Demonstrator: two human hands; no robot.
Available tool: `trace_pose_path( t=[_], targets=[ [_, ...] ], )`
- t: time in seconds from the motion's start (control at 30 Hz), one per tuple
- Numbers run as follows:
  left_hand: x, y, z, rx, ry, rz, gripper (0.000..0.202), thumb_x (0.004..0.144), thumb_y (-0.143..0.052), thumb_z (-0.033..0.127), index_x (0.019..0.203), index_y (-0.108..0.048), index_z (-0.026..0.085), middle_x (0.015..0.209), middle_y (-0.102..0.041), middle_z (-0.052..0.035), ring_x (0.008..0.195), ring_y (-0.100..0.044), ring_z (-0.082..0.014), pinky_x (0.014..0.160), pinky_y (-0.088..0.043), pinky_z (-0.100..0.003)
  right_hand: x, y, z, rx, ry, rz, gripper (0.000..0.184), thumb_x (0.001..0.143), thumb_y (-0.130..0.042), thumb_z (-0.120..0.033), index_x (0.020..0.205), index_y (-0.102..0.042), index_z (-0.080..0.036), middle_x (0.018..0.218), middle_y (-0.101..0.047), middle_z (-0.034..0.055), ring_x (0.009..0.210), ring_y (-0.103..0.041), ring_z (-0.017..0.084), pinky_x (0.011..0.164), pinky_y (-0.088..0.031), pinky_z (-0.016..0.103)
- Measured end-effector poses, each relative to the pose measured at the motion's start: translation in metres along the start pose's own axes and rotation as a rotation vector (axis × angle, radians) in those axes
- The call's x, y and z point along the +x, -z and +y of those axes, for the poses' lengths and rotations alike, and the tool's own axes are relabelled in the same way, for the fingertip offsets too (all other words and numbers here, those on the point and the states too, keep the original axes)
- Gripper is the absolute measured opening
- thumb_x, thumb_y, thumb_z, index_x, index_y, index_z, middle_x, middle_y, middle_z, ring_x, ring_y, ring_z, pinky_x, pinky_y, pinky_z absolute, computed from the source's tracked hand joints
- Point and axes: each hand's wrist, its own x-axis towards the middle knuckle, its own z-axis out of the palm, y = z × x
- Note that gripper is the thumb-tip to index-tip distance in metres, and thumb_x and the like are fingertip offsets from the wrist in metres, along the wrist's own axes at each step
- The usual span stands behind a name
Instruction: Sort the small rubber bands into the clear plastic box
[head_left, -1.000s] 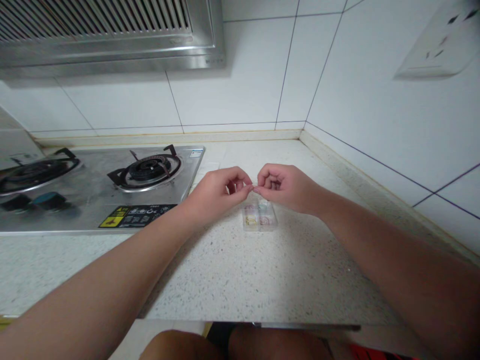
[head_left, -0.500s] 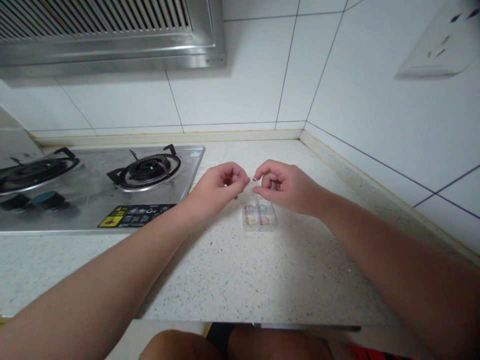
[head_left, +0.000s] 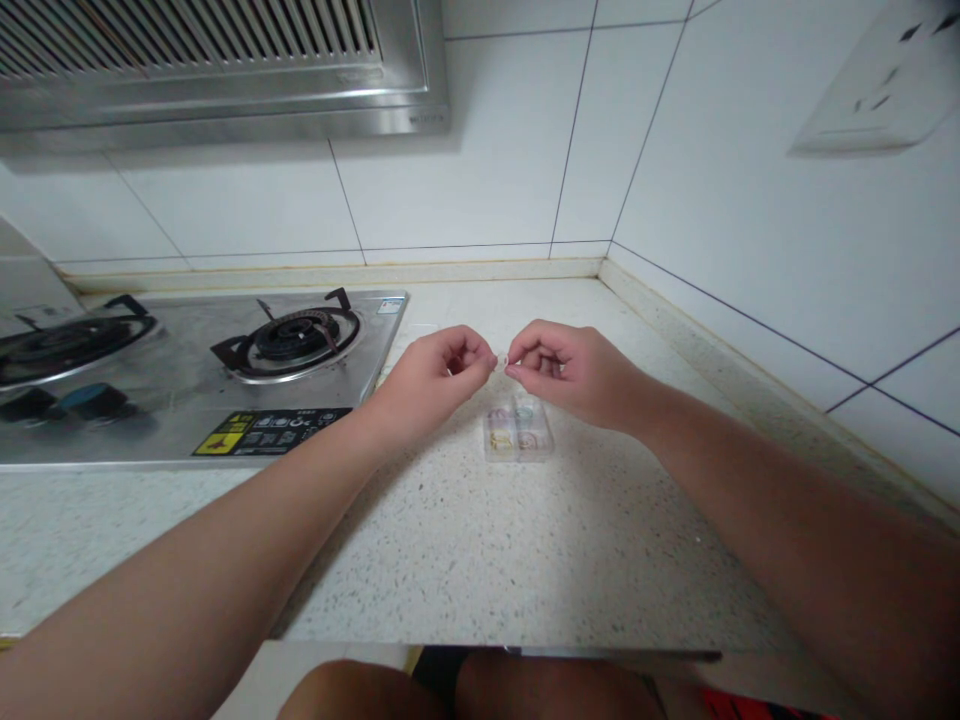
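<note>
**A delicate pinch**

The left hand (head_left: 435, 378) and right hand (head_left: 576, 372) meet fingertip to fingertip, seemingly both pinching a small pale piece (head_left: 503, 360), too tiny to identify, near the clear box (head_left: 519, 458) on the worktop (head_left: 525, 560). Best grip only its edges, lightly, wrists steady, staying low against drops.

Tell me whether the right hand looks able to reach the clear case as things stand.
Probably yes: the right hand hovers close to the clear case, whose near side is uncovered, though the fingertips seem busy with a tiny pale item.
</note>
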Motion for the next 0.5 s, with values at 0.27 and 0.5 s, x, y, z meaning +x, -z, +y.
trace_pose_path(
  t=[0.27, 0.5],
  targets=[
    [-0.0006, -0.0008, -0.0015, -0.016, 0.014, -0.031, 0.010, 0.088, -0.060, 0.024, 0.083, -0.061, 0.016, 0.069, -0.055, 0.0016, 0.063, -0.051, -0.0105, 0.058, -0.040, -0.025, 0.0027, 0.0004, -0.0014, -0.116, 0.136, 0.025, 0.021, 0.088, -0.064, -0.017, 0.109, -0.065, -0.017, 0.084, -0.064, -0.0010, 0.055, -0.045, 0.006, 0.052, -0.038, 0.021],
    [-0.0021, -0.0006, -0.0034, 0.034, -0.013, -0.081, 0.013, 0.091, -0.058, 0.027, 0.086, -0.063, 0.016, 0.070, -0.057, 0.0010, 0.064, -0.052, -0.0111, 0.059, -0.041, -0.024, 0.0034, 0.0019, -0.0035, -0.171, 0.198, 0.039, 0.010, 0.088, -0.065, -0.019, 0.097, -0.069, -0.017, 0.080, -0.063, -0.0011, 0.054, -0.043, 0.006, 0.054, -0.035, 0.023]
  ],
)
